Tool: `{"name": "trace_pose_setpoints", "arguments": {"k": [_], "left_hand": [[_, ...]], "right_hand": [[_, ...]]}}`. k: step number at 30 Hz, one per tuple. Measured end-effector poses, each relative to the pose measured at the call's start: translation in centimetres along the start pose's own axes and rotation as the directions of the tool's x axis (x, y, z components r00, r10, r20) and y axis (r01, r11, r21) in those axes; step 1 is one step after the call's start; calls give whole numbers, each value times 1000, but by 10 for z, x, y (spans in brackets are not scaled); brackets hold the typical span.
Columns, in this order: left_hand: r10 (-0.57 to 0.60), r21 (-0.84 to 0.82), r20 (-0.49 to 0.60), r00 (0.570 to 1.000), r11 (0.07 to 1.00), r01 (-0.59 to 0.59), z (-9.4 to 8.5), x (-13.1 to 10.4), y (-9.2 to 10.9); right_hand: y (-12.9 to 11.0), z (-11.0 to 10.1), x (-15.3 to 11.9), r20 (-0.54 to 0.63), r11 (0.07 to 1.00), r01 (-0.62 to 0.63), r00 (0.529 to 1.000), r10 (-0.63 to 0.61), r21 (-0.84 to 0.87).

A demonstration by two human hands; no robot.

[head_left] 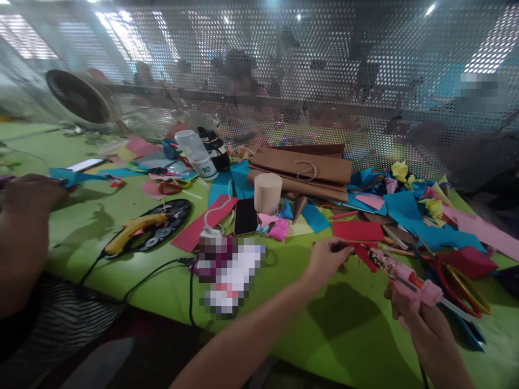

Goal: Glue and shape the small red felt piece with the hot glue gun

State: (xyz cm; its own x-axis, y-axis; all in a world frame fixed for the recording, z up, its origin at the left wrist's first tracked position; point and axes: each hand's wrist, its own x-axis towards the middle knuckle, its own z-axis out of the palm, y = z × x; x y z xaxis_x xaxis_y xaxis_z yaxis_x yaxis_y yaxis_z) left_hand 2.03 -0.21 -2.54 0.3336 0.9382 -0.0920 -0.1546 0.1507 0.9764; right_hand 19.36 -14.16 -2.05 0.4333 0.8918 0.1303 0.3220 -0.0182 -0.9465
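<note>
My right hand (421, 319) is wrapped round a pink hot glue gun (409, 278) with a glue stick out of its back end. The gun's nozzle points left, up against a piece of red paper (367, 256). That paper is pinched between the thumb and fingers of my left hand (326, 259), just above the table. Behind it lies a flat red paper rectangle (359, 230). Scissors with red and yellow handles (458, 286) rest beside my right hand, partly hidden by it.
Blue paper scraps (430, 227) and folded brown paper (300, 170) cover the back. A beige cylinder (267, 193), a black phone (245, 216), a yellow glue gun (135, 232) and a power strip (213, 256) with cords lie leftward. A co-worker's hand (34, 197) is far left.
</note>
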Motion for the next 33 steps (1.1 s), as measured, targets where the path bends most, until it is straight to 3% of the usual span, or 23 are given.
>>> {"name": "trace_pose_setpoints", "arguments": {"k": [3,11,20,26,33], "left_hand": [[-10,14,19,1000,1000,10,0,0,2],[18,25,43,999,1000,-19,0,-3,5],[25,-15,46,999,1000,-25,1,-2,-6],[28,-51,46,999,998,-25,2,-3,-3],[55,35,21,998,998,-56,0,-4,-2]], "right_hand": [[-7,6,-1,59,998,-56,997,54,30],[-13,15,-2,43,995,-47,998,43,94],[-15,18,-4,61,994,-67,996,62,88],[-17,19,-1,70,998,-7,998,3,60],[-15,22,-3,23,999,27,999,-27,37]]}}
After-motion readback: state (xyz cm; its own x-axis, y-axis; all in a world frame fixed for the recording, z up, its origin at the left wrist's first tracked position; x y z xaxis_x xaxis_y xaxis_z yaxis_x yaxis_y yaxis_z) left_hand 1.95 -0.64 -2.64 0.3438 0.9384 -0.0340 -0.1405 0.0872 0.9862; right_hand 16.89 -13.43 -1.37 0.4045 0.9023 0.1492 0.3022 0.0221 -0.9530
